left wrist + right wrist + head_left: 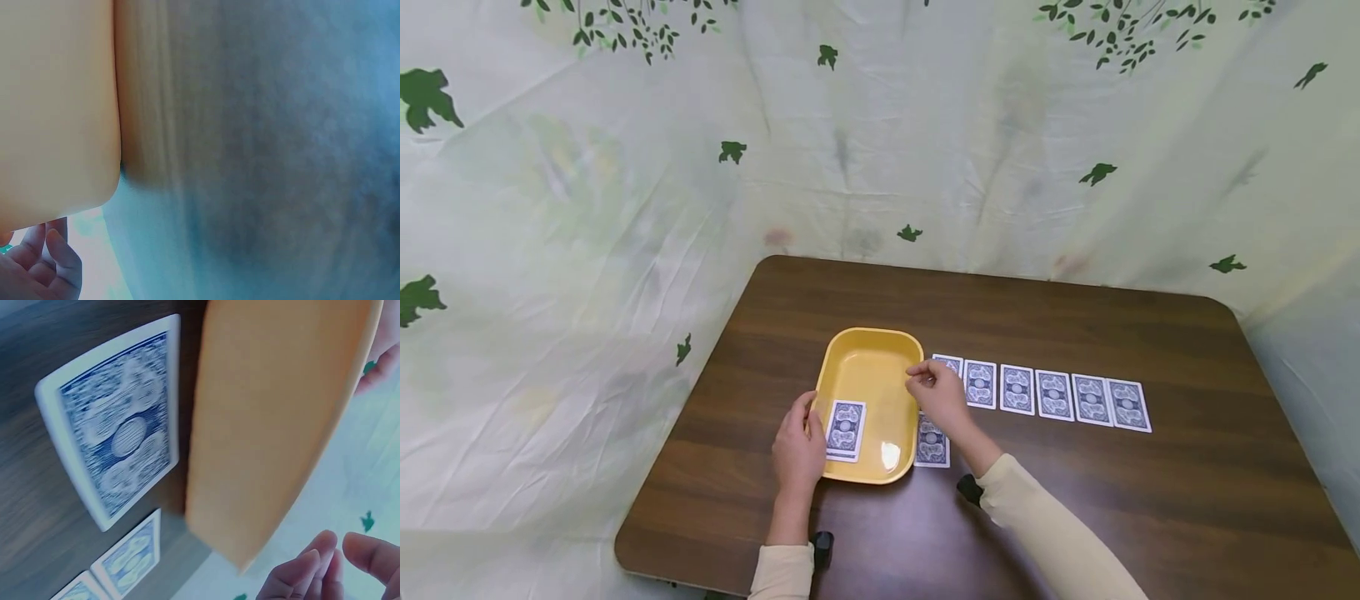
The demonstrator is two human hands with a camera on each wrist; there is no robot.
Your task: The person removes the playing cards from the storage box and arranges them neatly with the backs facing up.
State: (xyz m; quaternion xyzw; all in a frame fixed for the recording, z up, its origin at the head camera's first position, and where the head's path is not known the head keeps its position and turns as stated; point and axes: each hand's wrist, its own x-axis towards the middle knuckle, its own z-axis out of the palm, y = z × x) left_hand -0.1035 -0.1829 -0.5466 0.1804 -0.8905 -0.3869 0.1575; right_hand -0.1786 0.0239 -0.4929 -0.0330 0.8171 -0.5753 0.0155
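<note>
Both arms [1060, 529] extended, left hand [800, 447] holding tray [874, 375], right hand [946, 402] loosely curled

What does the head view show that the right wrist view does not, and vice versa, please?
Only the head view shows the inside of the yellow tray, the overlapping cards lying in it and the whole row of six cards, its leftmost partly covered by the right hand.

Only the right wrist view shows the tray's outer right wall and clearly a gap between the thumb and nearest fingertip.

Both show the tray, the right hand, the card beside the tray, the table and the leaf-patterned backdrop.
</note>
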